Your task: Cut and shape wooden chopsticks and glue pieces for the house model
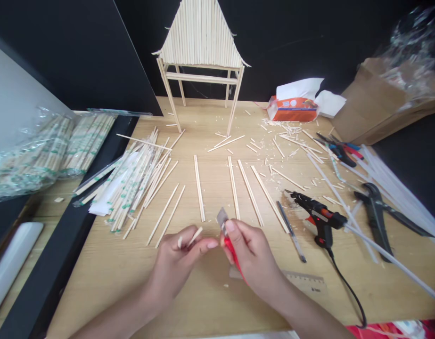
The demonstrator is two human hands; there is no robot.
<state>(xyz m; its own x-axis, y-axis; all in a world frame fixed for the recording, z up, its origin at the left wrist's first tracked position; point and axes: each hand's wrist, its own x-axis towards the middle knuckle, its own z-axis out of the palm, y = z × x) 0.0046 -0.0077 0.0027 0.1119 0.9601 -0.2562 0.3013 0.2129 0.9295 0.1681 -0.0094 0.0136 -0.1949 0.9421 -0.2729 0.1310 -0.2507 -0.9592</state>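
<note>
Near the front middle of the table, my left hand (180,256) is closed on thin wooden sticks (196,234), whose pale ends poke out above the fingers. Just to its right, my right hand (252,254) grips a red utility knife (233,256), its wide blade pointing up and away. The two hands are close together but apart. Beyond them, stick pairs (199,188) lie lengthwise on the wooden table (189,306). A ruler (305,281) lies partly under my right hand and forearm.
A stick-built house frame (203,77) stands at the back. Wrapped chopsticks (132,183) are piled left. On the right are a black glue gun (318,216), a pen (291,231), pliers (339,150), cutters (374,221), clear glue sticks (401,188) and a tissue pack (295,109).
</note>
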